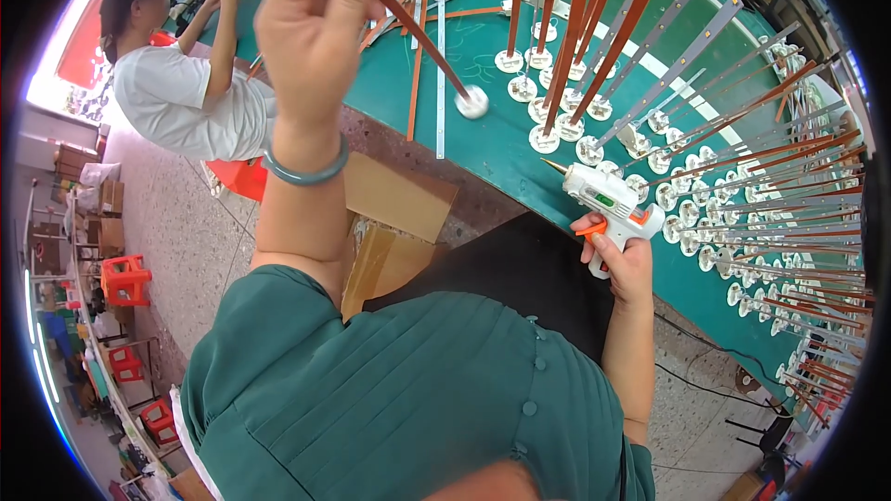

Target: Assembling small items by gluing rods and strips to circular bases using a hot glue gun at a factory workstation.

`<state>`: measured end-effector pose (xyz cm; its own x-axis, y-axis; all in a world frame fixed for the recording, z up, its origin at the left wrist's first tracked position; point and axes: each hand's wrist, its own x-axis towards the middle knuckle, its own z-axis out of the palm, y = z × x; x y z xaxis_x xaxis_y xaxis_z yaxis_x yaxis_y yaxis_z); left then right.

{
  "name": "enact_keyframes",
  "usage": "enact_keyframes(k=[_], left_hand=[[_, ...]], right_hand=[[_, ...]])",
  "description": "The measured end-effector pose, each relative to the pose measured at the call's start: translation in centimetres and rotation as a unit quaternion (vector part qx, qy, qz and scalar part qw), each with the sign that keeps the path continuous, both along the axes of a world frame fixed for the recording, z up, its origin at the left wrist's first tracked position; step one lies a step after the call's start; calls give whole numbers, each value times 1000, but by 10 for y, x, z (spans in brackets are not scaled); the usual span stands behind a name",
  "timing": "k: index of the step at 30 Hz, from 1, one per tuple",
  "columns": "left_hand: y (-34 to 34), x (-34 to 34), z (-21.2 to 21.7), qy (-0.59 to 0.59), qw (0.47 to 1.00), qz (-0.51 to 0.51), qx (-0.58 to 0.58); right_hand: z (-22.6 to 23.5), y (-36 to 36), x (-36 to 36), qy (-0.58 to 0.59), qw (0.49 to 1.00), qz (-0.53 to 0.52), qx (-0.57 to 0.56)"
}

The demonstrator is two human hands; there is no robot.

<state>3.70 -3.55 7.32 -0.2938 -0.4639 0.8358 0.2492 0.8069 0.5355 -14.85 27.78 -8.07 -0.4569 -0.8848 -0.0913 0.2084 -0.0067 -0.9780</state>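
light: bright, even, daylight-like | source: blown-out white glare at upper left rim behind the seated person (176,83) | shadows: soft and faint on the green table (483,139) | focus: centre sharp, raised left hand (311,23) slightly soft | distortion: strong fisheye, strips and edges bend near rim | corners: black vignette, coloured fringing

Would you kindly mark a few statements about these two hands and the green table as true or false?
1. The right hand holds a white glue gun. True.
2. The left hand is empty. False: it grips a brown strip with a white round base at its end.
3. A jade-green bangle sits on the left wrist. True.
4. The green table is bare. False: many strips on round bases cover it.
5. Another person sits at the table. True.
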Motion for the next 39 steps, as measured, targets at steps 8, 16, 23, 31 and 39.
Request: enact_keyframes(k=[8,16,23,31,39], left_hand=[[30,-24,-64,-315,943,-96,46],[57,-30,-92,-298,935,-170,92],[59,-34,-103,-318,932,-170,48],[60,-36,-103,-303,936,-179,-2],[54,-36,-108,-301,936,-180,38]], right_hand=[[-3,2,0,12,1000,5,-1],[2,-7,7,66,997,17,18],[10,-19,15,105,992,19,71],[15,-33,18,174,978,11,115],[16,-38,21,168,978,6,121]])
